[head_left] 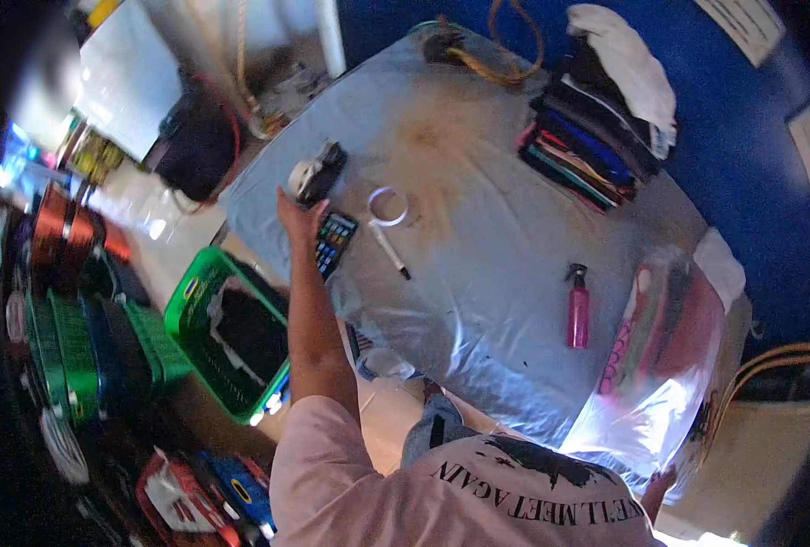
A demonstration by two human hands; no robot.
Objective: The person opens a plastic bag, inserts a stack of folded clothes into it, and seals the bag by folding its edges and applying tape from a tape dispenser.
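My left hand [301,219] reaches to the left part of the table, thumb and fingers on either side of a black-and-white object [318,173] whose kind is unclear. Some of its fingers are hidden. Just below the hand lies a phone [336,242] with its screen lit. A whitish tape roll [388,222] and a white pen with a dark tip [389,251] lie to its right. My right hand [660,488] is low at the right edge, beside a plastic-wrapped bundle of folded cloth [660,328]. It shows only small and blurred.
A grey-blue sheet [478,301] covers the table and has a brown stain. On it stand a pink spray bottle [578,310] and a stack of folded clothes [587,150]. Left of the table are a green basket [186,319] with dark contents and more baskets [72,346].
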